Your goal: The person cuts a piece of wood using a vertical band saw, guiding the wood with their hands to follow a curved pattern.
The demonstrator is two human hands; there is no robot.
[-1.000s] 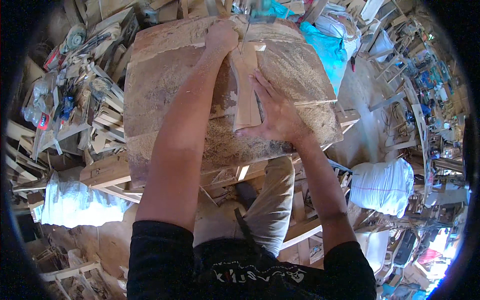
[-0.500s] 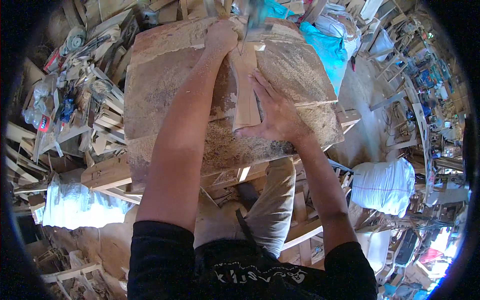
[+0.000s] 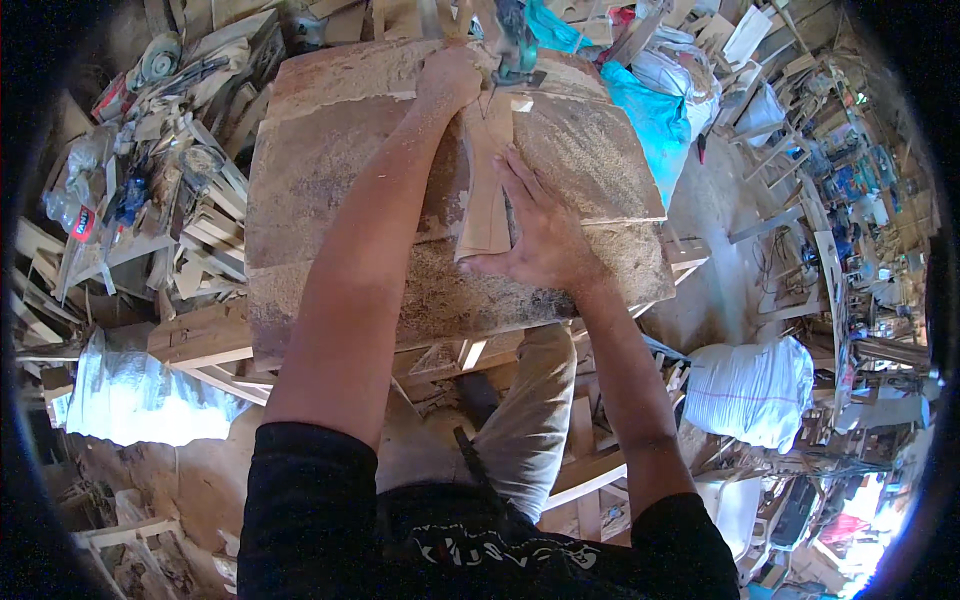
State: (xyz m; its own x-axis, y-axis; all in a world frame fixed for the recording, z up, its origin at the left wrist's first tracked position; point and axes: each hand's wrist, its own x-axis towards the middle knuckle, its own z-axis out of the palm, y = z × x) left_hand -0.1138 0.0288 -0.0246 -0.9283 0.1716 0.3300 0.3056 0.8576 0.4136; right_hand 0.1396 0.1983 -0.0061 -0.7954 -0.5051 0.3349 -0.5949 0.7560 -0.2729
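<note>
A pale, curved wooden piece (image 3: 487, 180) with pencil lines lies lengthwise on the sawdust-covered worktable (image 3: 350, 140). My left hand (image 3: 447, 80) is closed at its far left edge, the fingertips mostly hidden. At the near end my right hand (image 3: 545, 230) grips the piece, thumb against the near edge and fingers stretched along the right side. Just beyond the far end hangs a greenish metal machine part (image 3: 516, 55), apparently a saw's guide; the blade itself is too thin to make out. A small light offcut (image 3: 521, 103) sits beside the piece.
Piled wood scraps (image 3: 215, 235) crowd the left side, with a plastic bottle (image 3: 70, 215) among them. A turquoise sack (image 3: 640, 110) leans at the table's far right corner. White sacks (image 3: 750, 390) stand on the floor at right. Wooden beams (image 3: 205, 340) jut out below the table.
The wooden piece and both hands keep nearly the same place on the table. The whole view has shifted slightly, and the metal machine part shows more sharply and lower in the picture.
</note>
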